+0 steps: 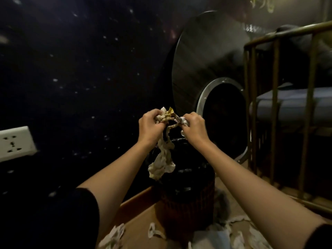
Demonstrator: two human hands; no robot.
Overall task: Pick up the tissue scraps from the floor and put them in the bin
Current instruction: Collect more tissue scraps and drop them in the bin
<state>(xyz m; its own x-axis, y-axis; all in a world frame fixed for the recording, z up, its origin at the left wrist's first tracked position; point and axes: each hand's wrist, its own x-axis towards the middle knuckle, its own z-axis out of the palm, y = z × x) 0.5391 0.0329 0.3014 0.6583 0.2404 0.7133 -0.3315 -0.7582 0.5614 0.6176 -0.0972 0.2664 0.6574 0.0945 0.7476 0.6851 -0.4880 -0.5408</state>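
Note:
Both my hands are held up together above a dark woven bin (186, 203) lined with a black bag. My left hand (152, 125) grips a bundle of crumpled tissue scraps (162, 159) with a bit of gold wrapper on top; a long strand hangs down toward the bin's mouth. My right hand (193, 126) pinches the other end of the same bundle and holds a small white wad. More tissue scraps lie on the floor around the bin's base, at the left (113, 236), in front (152, 232) and at the right (239, 238).
A dark speckled wall fills the left, with a white power socket (15, 142). A round dark tabletop (206, 60) leans behind the bin. A metal railing (276, 108) and a cushioned bench stand at the right. The floor is brown wood.

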